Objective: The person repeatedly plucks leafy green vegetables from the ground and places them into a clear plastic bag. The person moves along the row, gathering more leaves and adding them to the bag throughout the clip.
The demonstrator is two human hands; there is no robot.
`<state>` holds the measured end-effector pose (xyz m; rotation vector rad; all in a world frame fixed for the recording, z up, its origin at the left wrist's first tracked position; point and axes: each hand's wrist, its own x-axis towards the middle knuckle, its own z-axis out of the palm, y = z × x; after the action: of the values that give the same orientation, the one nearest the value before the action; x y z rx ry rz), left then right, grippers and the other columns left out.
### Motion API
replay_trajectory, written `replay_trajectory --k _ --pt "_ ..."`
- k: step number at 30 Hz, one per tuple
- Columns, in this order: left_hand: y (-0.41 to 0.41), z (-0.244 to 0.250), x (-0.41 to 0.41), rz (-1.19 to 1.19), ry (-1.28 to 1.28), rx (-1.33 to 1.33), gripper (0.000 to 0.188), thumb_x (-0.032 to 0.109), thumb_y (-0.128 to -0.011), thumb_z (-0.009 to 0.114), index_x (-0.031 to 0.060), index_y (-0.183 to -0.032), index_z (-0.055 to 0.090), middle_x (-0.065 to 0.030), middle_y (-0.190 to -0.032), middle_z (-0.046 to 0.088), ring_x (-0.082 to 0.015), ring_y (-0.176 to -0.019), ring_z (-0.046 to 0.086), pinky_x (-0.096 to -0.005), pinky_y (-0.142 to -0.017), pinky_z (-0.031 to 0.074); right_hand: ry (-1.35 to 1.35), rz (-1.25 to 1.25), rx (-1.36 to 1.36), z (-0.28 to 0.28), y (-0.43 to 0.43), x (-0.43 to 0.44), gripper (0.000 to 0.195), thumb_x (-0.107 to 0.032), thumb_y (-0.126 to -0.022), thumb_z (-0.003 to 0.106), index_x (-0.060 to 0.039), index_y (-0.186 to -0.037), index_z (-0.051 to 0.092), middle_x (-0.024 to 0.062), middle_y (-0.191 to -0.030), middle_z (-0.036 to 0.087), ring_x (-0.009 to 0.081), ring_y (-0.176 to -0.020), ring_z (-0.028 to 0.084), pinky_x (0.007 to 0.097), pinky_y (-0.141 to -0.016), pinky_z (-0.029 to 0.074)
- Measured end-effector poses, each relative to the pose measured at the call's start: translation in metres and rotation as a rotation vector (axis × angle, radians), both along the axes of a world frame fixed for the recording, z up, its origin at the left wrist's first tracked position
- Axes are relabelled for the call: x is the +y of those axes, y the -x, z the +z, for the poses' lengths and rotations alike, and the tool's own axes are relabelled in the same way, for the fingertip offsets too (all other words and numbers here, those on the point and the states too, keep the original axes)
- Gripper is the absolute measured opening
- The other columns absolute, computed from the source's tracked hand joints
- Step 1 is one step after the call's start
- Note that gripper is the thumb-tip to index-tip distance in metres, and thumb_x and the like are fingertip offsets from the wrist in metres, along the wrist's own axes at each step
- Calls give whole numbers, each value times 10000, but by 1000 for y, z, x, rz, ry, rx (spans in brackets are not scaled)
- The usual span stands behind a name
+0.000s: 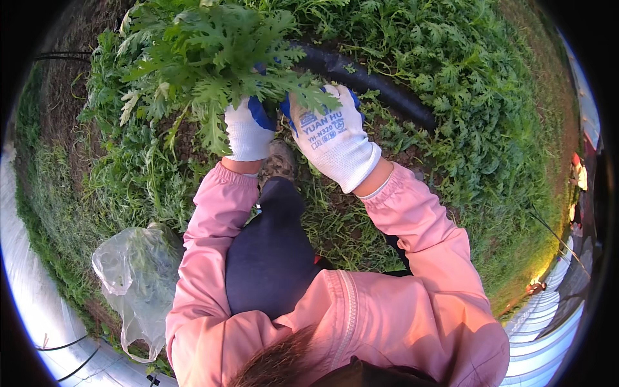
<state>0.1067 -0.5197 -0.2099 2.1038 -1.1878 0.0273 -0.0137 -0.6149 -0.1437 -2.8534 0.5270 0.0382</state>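
Observation:
My left hand (251, 129), in a white knit glove with a blue coated palm, is closed around a thick bunch of lobed leafy greens (213, 58), which look like garland chrysanthemum. The leaves spread up and to the left and hide most of its fingers. Close beside it, my right hand (329, 130), gloved the same way with printing on the back, has its fingers curled near the bunch's stems. One leaf overlaps that glove. Whether the right fingers grip any stems is hidden. Just below the hands shows a patterned shoe (279, 162).
A black pipe or rolled film (372, 82) lies among growing greens (464, 96). At left stands a clear plastic bag (140, 285) with greens inside. Cut stalks (358, 242) litter the soil by my legs. Plastic sheeting (34, 271) edges the plot; people (579, 174) are far right.

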Motion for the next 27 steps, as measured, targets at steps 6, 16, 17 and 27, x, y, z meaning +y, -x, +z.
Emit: replay_trajectory --k 6,16,17,27 --pt "4 12 5 14 -94 -58 408 236 -864 604 37 -1212 529 -143 -1140 596 -302 -1052 570 -374 -883 464 -208 -41 -174 -9 -2 0 311 -219 -784 628 -49 -1042 600 110 -957 630 285 -885 590 403 -818 443" --pt "-18 17 5 -58 928 1375 332 256 -971 457 117 -1272 474 -75 -1276 526 -249 -1121 527 -431 -950 450 -1357 -728 -757 -23 21 -34 242 -218 -895 582 8 -944 654 75 -900 676 137 -776 634 254 -679 493" --pt "-23 34 7 -258 1114 1610 333 245 -954 496 97 -1252 475 -92 -1243 531 -237 -1093 530 -413 -929 458 -1372 -736 -580 -19 33 -44 254 -220 -885 590 10 -973 653 107 -953 674 179 -849 647 278 -734 505" --pt "-18 65 2 -385 1119 1801 345 284 -888 575 44 -1122 496 -71 -1049 549 -208 -999 536 -396 -933 431 -81 52 -628 50 15 -26 605 -403 -778 682 -101 -1274 512 165 -1181 559 354 -1041 552 440 -914 434"
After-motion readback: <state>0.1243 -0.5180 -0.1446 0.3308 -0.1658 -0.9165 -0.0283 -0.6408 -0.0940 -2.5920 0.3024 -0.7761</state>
